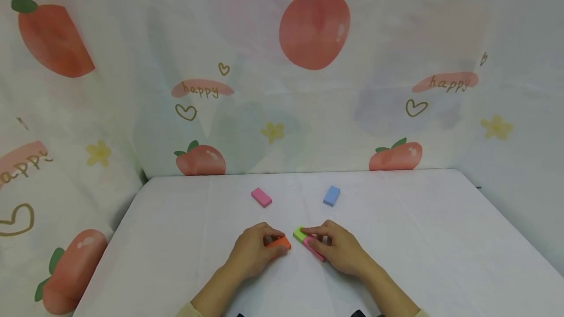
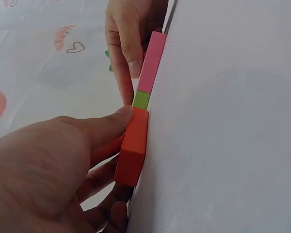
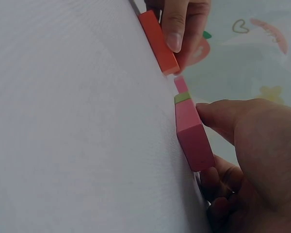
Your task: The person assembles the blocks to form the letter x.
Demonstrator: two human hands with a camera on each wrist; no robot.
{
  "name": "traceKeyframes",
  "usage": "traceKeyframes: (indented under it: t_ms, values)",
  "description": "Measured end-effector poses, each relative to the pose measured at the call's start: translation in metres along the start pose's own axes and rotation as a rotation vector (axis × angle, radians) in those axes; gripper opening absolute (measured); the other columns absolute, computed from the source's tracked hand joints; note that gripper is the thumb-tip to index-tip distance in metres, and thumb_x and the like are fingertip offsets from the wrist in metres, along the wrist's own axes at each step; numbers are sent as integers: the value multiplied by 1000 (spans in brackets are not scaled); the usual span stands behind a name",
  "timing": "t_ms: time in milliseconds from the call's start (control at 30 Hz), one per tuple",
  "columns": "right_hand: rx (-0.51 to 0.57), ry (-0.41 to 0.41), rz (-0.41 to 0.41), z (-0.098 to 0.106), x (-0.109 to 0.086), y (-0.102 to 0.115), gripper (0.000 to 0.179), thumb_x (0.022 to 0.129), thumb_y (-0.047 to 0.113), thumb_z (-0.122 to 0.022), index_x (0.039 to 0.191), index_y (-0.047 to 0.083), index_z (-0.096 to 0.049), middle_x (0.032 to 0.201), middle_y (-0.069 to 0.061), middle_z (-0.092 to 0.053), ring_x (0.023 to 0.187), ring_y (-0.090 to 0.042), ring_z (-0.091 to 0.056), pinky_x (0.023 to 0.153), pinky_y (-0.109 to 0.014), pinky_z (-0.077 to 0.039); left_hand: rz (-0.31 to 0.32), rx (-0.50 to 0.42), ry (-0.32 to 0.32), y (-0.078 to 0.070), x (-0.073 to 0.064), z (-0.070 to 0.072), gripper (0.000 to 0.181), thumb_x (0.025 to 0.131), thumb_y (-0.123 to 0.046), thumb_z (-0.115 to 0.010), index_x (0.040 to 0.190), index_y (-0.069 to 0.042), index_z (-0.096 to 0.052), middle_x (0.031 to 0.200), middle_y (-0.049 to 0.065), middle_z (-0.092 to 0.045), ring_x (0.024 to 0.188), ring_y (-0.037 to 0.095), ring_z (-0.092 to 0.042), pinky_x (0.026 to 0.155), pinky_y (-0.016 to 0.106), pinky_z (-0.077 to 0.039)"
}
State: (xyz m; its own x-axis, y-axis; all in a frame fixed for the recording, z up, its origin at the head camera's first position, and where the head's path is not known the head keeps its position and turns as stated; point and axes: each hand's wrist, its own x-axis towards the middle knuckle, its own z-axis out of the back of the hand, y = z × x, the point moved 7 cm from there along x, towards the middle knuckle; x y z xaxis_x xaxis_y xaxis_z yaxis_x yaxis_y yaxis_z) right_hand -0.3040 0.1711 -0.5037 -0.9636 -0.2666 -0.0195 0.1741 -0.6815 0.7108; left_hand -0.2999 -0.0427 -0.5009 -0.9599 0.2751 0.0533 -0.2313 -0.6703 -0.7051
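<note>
So, clock on head view: orange block (image 1: 279, 245) sits mid-table toward the near edge, in the left hand (image 1: 255, 251), which comes in from 8 o'clock. Left hand pinches it, thumb against fingers.

Green block (image 1: 299, 233) is at 2 o'clock from orange, just beside it, small gap between. Near pink block (image 1: 316, 251) butts end-on to green at its 4–5 o'clock; the two make one straight row slanting 10–11 to 4–5.

Right hand (image 1: 341, 248) is at 3 o'clock of that row. It pinches near pink block, thumb on it, index fingertip on green. Rest of its fingers partly hidden in the head view.

Further out, from green: far pink block (image 1: 261, 197) at 10, blue block (image 1: 331, 196) between 1 and 2. Both well apart from the hands, lying on the white table (image 1: 418, 229).

Backdrop (image 1: 255, 28) behind, at 12: printed fruit, hearts, yellow flowers, "happy" lettering.
</note>
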Motion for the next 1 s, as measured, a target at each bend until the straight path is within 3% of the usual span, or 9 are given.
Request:
traceKeyframes:
  t_ms: [1000]
  values:
    - [19, 4, -16, 0, 0, -1, 27, 97, 31, -73, 121, 42, -75, 90, 6, -55, 76, -12, -50, 59, -24, -38, -11, 12, -25, -3, 3, -4, 30, 84, -35, -85, 111, -22, -82, 93, -15, -68, 77, 2, -54, 68, 23, -43]
